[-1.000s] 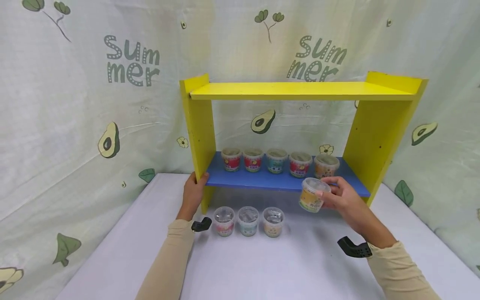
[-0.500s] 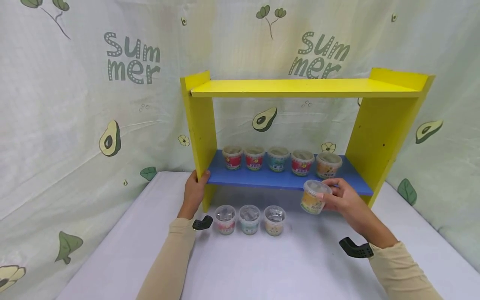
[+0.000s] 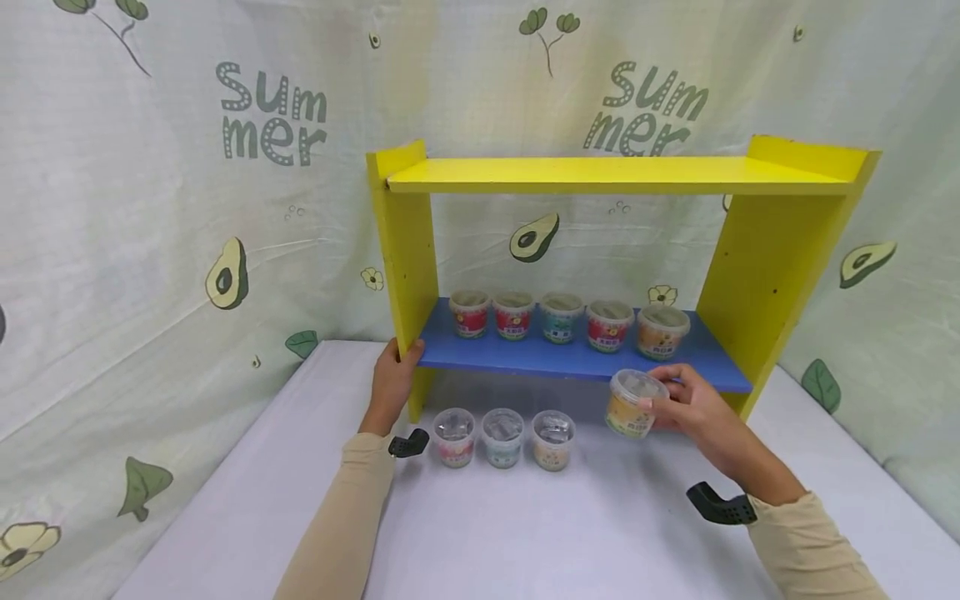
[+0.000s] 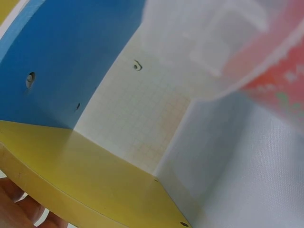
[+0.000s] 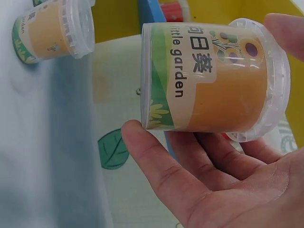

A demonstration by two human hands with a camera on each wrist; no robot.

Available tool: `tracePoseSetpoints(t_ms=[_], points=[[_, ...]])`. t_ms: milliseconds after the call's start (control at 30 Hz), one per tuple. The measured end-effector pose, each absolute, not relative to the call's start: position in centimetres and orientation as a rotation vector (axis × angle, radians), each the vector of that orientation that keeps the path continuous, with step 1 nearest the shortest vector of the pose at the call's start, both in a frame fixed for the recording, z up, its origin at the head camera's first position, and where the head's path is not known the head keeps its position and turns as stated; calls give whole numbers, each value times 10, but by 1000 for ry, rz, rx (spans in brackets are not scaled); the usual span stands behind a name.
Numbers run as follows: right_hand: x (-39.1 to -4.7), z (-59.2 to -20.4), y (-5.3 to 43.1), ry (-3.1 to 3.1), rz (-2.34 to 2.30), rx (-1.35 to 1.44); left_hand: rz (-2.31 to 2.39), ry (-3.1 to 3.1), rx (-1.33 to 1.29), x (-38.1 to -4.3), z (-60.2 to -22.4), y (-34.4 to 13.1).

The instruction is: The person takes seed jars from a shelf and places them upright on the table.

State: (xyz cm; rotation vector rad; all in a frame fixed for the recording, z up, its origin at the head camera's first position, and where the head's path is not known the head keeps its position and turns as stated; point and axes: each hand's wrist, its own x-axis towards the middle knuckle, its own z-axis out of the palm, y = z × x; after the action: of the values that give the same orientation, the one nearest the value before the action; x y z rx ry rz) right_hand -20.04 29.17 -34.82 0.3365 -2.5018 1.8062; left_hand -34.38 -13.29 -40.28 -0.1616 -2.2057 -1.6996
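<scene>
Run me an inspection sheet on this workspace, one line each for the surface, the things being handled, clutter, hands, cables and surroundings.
Surface: white table, no spills visible.
Things handled: orange-labelled cup lifted off the table, slightly tilted; five cups in a row on the blue board of a yellow shelf unit; three cups in a row on the table.
Clutter: nothing seen.
Hands: left hand grips the left side panel; right hand holds the orange-labelled cup.
Cables: nothing seen.
Surroundings: pale cloth behind, printed with avocados, leaves and "summer".
</scene>
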Motion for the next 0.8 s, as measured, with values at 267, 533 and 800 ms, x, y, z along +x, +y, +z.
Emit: tracePoseSetpoints(t_ms=[267,533,800], points=[[-207,-360,295,-2563,1780,350,-1695,-2209,-147,-345,-406,-134],[-210,-367,297,-2572,1841,392,-1697,-2229,-149,-344,-405,-134],[-216,-376,295,-2641,1825,385,-1695,-2225,-154,-346,-401,-133]])
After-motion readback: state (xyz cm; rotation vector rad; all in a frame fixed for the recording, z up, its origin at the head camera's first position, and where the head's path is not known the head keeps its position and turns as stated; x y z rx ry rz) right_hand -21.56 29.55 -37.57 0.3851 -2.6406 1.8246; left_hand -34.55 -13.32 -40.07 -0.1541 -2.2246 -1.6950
